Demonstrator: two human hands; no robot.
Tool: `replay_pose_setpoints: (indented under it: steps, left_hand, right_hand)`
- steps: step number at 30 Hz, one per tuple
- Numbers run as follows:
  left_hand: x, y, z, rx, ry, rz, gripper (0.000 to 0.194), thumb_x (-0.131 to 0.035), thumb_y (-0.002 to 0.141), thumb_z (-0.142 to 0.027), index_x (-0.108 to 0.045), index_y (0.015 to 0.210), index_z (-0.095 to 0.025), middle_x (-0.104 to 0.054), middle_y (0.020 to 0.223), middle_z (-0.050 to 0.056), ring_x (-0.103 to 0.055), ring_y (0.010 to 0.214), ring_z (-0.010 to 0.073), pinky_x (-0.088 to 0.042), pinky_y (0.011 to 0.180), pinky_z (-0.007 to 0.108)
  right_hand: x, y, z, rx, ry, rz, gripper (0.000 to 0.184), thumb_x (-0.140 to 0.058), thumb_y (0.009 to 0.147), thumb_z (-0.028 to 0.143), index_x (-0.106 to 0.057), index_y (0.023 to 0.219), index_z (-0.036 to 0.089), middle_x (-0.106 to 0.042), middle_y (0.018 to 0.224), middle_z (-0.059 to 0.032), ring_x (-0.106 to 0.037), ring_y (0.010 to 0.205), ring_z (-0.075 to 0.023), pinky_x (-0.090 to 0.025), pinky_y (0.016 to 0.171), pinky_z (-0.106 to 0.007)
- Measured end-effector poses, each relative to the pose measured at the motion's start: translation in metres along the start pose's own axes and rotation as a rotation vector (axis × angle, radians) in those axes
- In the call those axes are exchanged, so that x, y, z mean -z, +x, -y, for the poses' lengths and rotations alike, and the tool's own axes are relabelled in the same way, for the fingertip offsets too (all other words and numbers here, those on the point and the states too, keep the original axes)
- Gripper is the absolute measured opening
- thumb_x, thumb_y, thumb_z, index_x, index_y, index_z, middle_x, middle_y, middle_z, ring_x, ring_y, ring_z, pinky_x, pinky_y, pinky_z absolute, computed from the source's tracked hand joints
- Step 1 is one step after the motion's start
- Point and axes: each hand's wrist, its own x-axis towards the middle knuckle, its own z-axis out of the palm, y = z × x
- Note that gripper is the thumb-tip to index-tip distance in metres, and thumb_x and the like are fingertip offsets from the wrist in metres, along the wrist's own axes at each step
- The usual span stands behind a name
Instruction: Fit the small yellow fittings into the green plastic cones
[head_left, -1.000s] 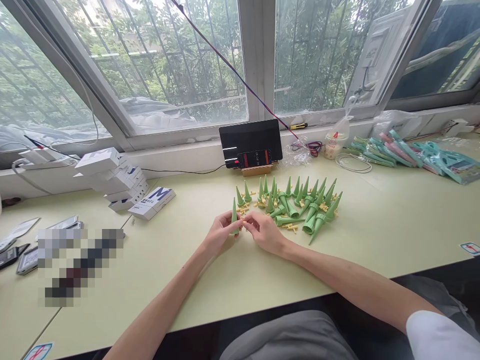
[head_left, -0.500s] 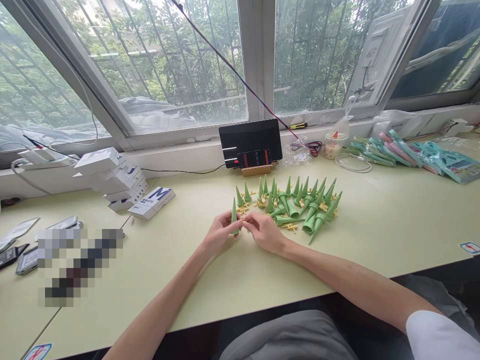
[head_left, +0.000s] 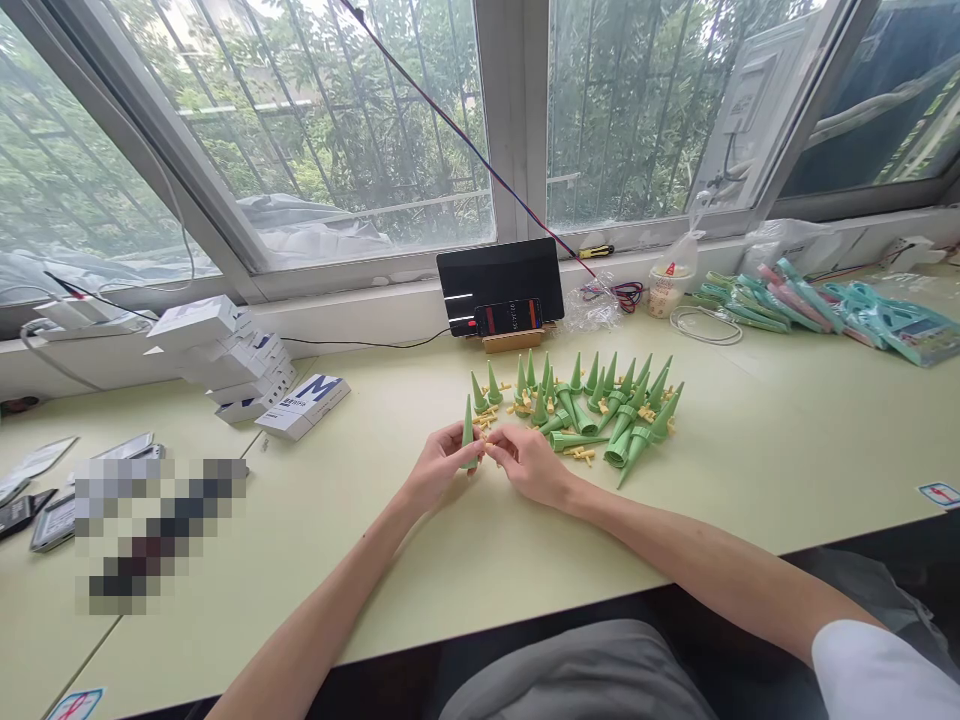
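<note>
Wrapped in my left hand [head_left: 442, 462] is a green plastic watering spike [head_left: 469, 432], its tip pointing up. My right hand [head_left: 529, 463] meets it at the spike's right side, thumb and fingers pinched together. A small bit of yellow shows between those fingertips, apparently a yellow valve [head_left: 484, 447], though the fingers hide most of it. Just beyond and to the right lies a group of green spikes [head_left: 577, 440], some standing and some on their sides. Several loose yellow valves [head_left: 581, 455] are scattered among them.
A phone [head_left: 510, 317] leans against a black tablet [head_left: 499, 285] at the window. White boxes [head_left: 240, 365] are stacked to the left. Teal packaged items [head_left: 892, 320], a bagged cup [head_left: 664, 290] and a white cable [head_left: 705, 330] line the back right. The table's front edge runs before my lap.
</note>
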Motion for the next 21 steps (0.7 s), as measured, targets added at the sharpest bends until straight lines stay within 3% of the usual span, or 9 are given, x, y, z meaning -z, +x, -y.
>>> replay_pose_setpoints:
  steps: [14,21]
  left_hand:
    - [0.0019,0.0009,0.0053,0.024,0.010,-0.028,0.024,-0.072,0.083,-0.039,-0.065,0.084,-0.016,-0.054,0.073,0.000,-0.049,0.064,0.0112,-0.045,0.057,0.024]
    - [0.0009,0.0012,0.0060,0.020,0.003,-0.027,0.024,-0.072,0.084,-0.038,-0.064,0.083,-0.015,-0.054,0.073,0.001,-0.049,0.064,0.0106,-0.045,0.057,0.023]
  right_hand:
    - [-0.0036,-0.0017,0.0003,0.006,0.005,0.033,0.015,-0.050,0.099,0.028,-0.061,0.095,0.018,-0.068,0.073,-0.0016,-0.047,0.052,-0.0122,-0.035,0.052,-0.026]
    - [-0.0033,-0.0016,-0.0001,0.005,-0.019,0.007,0.015,-0.051,0.097,0.025,-0.063,0.093,0.017,-0.063,0.068,0.0003,-0.047,0.052,-0.0117,-0.034,0.052,-0.025]
